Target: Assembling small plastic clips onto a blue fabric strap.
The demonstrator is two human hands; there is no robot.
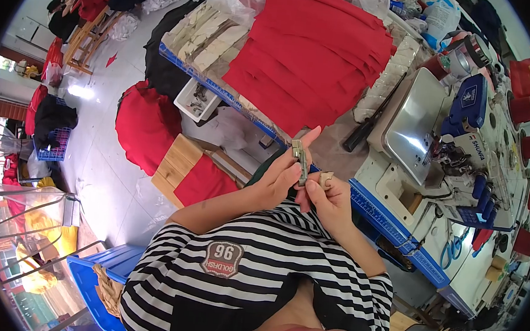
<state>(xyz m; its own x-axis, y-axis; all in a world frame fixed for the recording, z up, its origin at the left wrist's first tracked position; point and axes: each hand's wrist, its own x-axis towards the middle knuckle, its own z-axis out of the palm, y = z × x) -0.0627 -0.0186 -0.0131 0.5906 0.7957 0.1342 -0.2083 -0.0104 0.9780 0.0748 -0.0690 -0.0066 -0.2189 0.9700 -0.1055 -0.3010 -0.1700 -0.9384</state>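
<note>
My left hand (273,185) grips a small metal part (299,161), held upright between thumb and fingers; its exact kind is too small to tell. At the part's lower end, the thumb and fingers of my right hand (334,206) pinch it. A beige wrap (326,179) goes around one finger of the right hand. Just beyond both hands lies a fanned stack of red fabric pieces (308,59) on the worktable, its near corner close to my left fingertips.
A Shunfa sewing machine (474,147) stands right, by its shiny metal cover plate (405,130). A black-handled screwdriver (358,134) lies beside it. Blue scissors (452,252) rest near the table's blue ruled edge (382,216). Left are a white tray (198,99), red fabric (146,128) and a wooden board (179,163).
</note>
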